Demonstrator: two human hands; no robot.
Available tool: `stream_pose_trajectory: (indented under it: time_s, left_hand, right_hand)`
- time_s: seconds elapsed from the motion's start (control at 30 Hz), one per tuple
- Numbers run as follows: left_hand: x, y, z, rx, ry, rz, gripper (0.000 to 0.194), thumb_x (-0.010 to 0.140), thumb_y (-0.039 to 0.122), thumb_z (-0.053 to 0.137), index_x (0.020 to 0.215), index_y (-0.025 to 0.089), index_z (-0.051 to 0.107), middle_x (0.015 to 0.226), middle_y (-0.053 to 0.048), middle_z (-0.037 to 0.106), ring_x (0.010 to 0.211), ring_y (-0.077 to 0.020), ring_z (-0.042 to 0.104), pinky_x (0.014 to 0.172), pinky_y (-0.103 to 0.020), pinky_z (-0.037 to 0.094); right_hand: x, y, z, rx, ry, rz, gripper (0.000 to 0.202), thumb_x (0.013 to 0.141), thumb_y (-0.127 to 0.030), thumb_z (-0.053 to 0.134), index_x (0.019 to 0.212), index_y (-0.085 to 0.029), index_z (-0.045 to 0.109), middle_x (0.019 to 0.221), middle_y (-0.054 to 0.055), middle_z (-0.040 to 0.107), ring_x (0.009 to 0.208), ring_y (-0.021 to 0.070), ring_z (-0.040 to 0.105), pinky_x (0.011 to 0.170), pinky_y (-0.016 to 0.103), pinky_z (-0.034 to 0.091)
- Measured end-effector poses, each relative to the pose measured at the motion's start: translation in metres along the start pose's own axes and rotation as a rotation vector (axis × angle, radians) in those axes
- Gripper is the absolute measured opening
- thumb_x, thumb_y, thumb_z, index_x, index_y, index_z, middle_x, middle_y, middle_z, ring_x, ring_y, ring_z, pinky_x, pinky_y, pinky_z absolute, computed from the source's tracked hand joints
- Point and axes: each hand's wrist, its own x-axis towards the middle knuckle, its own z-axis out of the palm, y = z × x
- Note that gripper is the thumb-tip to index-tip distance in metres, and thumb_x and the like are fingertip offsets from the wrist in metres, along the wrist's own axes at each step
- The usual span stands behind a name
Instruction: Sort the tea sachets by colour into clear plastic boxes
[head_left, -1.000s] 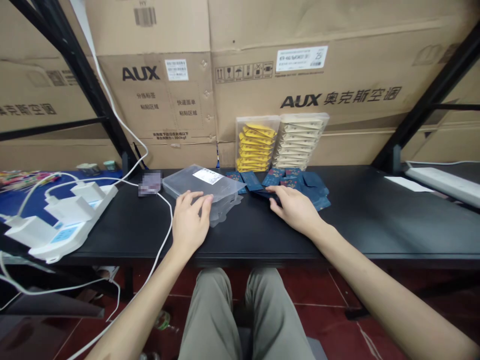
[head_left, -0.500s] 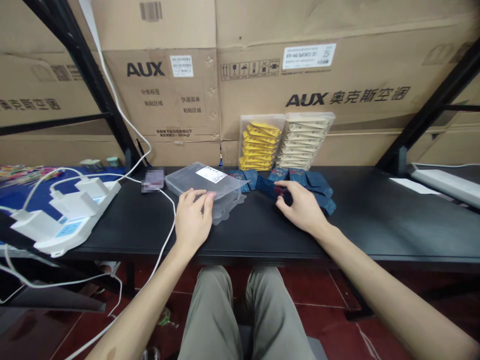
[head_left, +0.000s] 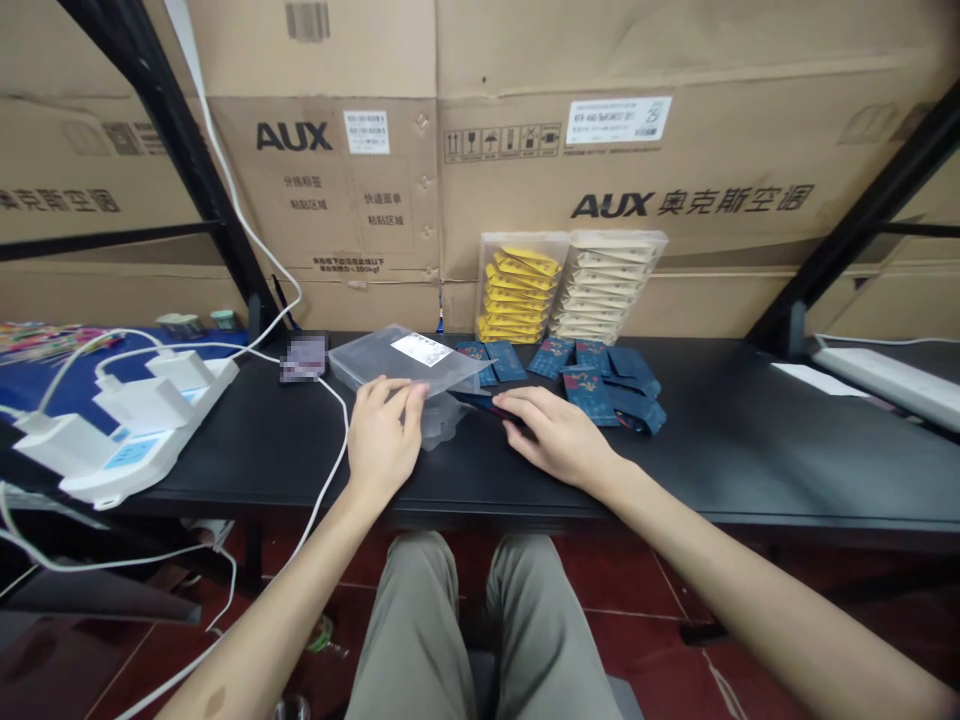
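Observation:
A clear plastic box [head_left: 375,360] with a white label lies on its side on the black table, its flap end facing right. My left hand [head_left: 386,430] grips the box's near edge, thumb and fingers at its upper wall. In my right hand [head_left: 547,425] is a dark blue packet [head_left: 484,402], pinched between thumb and fingers; its far end is at the box's open end. I cannot tell how far inside it reaches. Several more blue packets [head_left: 589,393] with a red pattern lie loose beyond and to the right of my right hand.
Two clear boxes stand upright at the back, one with yellow packets [head_left: 517,300], one with cream packets [head_left: 604,290]. A white power strip [head_left: 150,440] with plugs sits at left, its cable [head_left: 346,410] crossing the table. Cardboard boxes [head_left: 525,60] form the back wall.
My right hand has moved left with the blue packet, from the loose packets to the box's open end. My left hand stays on the box.

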Motion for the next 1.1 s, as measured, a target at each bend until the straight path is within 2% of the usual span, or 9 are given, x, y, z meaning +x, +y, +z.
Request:
stream_pose_trajectory:
  time_s: [0.17,0.27,0.43,0.57,0.67,0.87,1.0,1.1]
  left_hand:
    - [0.000,0.002,0.000,0.016,-0.008,0.008,0.045,0.100,0.043,0.037,0.103,0.021,0.076,0.107,-0.006,0.073,0.113,-0.0261,0.055,0.103,-0.043,0.046]
    - [-0.001,0.002,0.000,0.019,-0.008,0.009,0.044,0.100,0.043,0.037,0.104,0.022,0.076,0.107,-0.006,0.072,0.112,-0.0256,0.055,0.103,-0.043,0.046]
    - [-0.001,0.003,0.001,0.012,-0.012,0.004,0.043,0.100,0.044,0.038,0.104,0.023,0.075,0.107,-0.006,0.072,0.113,-0.0263,0.056,0.102,-0.044,0.046]
    - [-0.001,0.002,0.001,0.004,-0.008,0.002,0.042,0.100,0.043,0.038,0.104,0.023,0.075,0.108,-0.007,0.072,0.113,-0.0259,0.056,0.103,-0.045,0.046]
    - [0.000,0.002,0.000,-0.001,-0.015,0.005,0.043,0.100,0.043,0.037,0.105,0.022,0.075,0.108,-0.007,0.072,0.112,-0.0257,0.056,0.104,-0.045,0.045]
    - [0.000,0.002,0.000,-0.011,-0.007,0.009,0.044,0.100,0.042,0.038,0.109,0.021,0.074,0.108,-0.007,0.072,0.113,-0.0258,0.055,0.103,-0.044,0.046]
    - [0.000,0.003,0.000,-0.008,-0.006,0.009,0.041,0.100,0.042,0.039,0.110,0.023,0.074,0.111,-0.006,0.072,0.116,-0.0263,0.053,0.103,-0.045,0.045]
    - [-0.001,0.004,0.000,-0.008,-0.012,0.000,0.038,0.099,0.040,0.041,0.109,0.024,0.074,0.112,-0.005,0.072,0.116,-0.0263,0.054,0.103,-0.045,0.046]
  right_hand:
    - [0.010,-0.011,0.011,0.014,-0.077,0.082,0.024,0.098,-0.019,0.049,0.118,-0.019,0.061,0.121,0.012,0.067,0.100,0.0208,0.070,0.083,0.035,0.061]
    - [0.017,-0.019,0.019,0.032,-0.171,0.159,0.030,0.099,-0.021,0.046,0.126,-0.022,0.059,0.130,0.013,0.061,0.100,0.0215,0.070,0.079,0.036,0.062]
    - [0.034,-0.028,0.036,0.193,-0.261,0.273,0.043,0.097,-0.013,0.042,0.137,-0.024,0.053,0.136,0.011,0.058,0.113,0.0219,0.065,0.093,0.038,0.057]
    - [0.048,-0.032,0.051,0.355,-0.216,0.314,0.044,0.096,-0.009,0.041,0.134,-0.025,0.056,0.130,0.009,0.061,0.119,0.0209,0.060,0.101,0.039,0.052]
    - [0.054,-0.031,0.063,0.409,-0.150,0.347,0.040,0.097,-0.011,0.041,0.128,-0.026,0.062,0.127,0.010,0.059,0.117,0.0210,0.060,0.101,0.039,0.051]
    - [0.064,-0.023,0.081,0.408,-0.083,0.466,0.036,0.097,-0.013,0.042,0.122,-0.021,0.067,0.112,0.011,0.060,0.107,0.0199,0.062,0.097,0.037,0.052]
    - [0.071,-0.022,0.084,0.375,-0.050,0.531,0.041,0.092,-0.010,0.046,0.129,-0.018,0.061,0.119,0.012,0.066,0.111,0.0221,0.063,0.100,0.037,0.050]
    - [0.074,-0.023,0.087,0.364,-0.064,0.613,0.038,0.089,-0.013,0.052,0.126,-0.017,0.059,0.111,0.012,0.071,0.102,0.0233,0.068,0.091,0.036,0.053]
